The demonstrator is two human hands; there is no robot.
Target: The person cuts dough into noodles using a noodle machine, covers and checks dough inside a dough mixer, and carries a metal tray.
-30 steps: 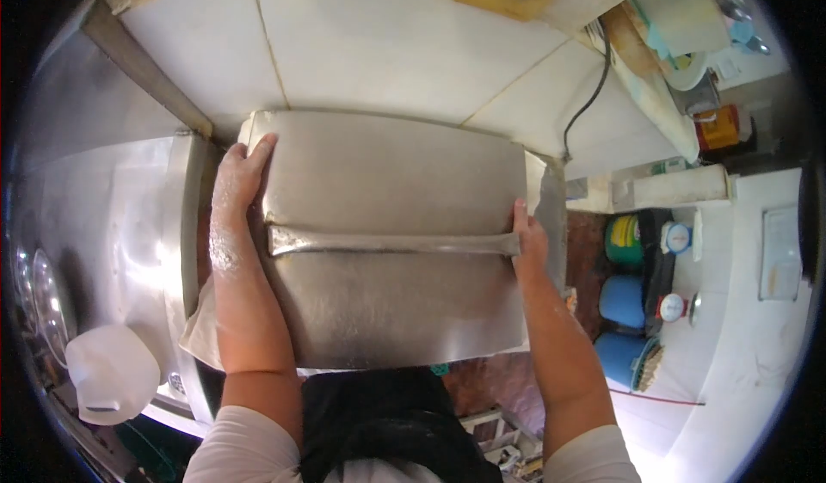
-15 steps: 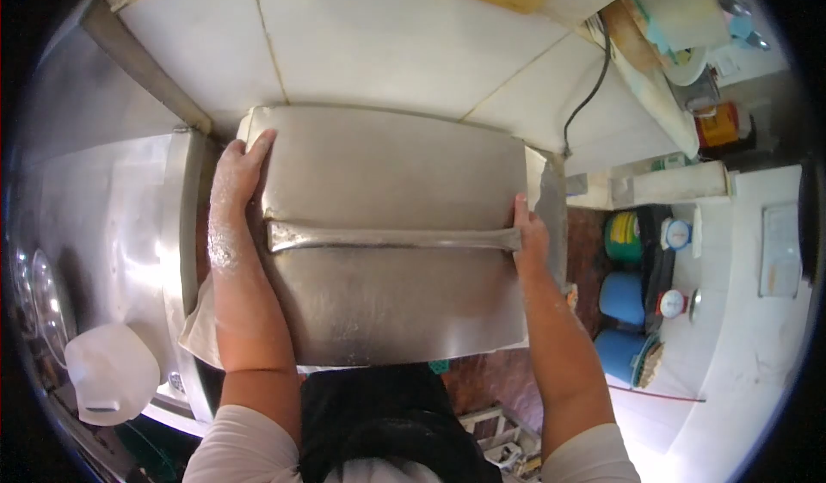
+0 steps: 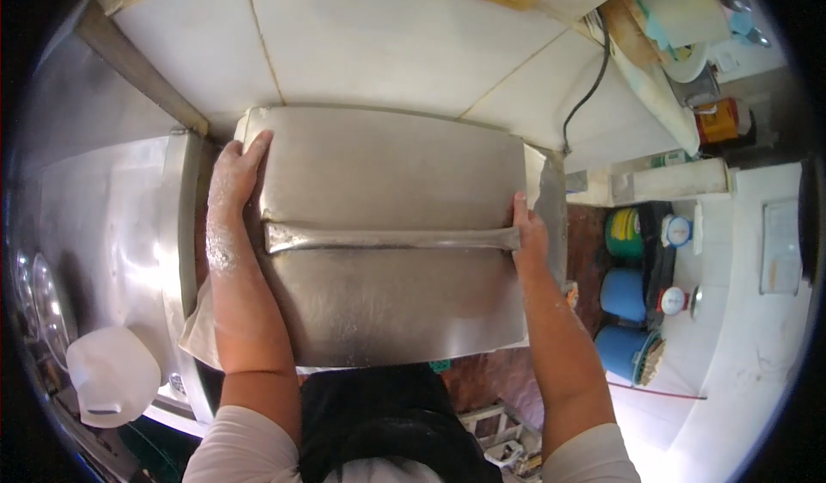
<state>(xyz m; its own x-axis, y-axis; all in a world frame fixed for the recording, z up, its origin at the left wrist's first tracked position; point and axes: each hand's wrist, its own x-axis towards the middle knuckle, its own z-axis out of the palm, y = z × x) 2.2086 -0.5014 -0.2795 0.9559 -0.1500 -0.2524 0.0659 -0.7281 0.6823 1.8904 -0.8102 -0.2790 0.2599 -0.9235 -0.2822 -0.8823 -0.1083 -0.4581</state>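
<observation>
A wide stainless steel cover (image 3: 391, 173) with a raised bar (image 3: 391, 239) across its middle is in front of me. My left hand (image 3: 240, 169) grips its upper left edge, thumb resting on top and the other fingers mostly hidden behind the edge. White powder coats that wrist and forearm. At the right edge, close to the end of the bar, my right hand (image 3: 531, 233) is closed on the cover with one finger pointing up along the side. Whatever lies beneath the cover is hidden, apart from pale edges showing at its corners.
On the left is a steel counter (image 3: 103, 216) with a white plastic jug (image 3: 112, 371). A tiled wall (image 3: 379, 44) rises behind the cover, with a black cable (image 3: 594, 87). Blue bins (image 3: 621, 295) and small dial scales (image 3: 674, 301) are at the right.
</observation>
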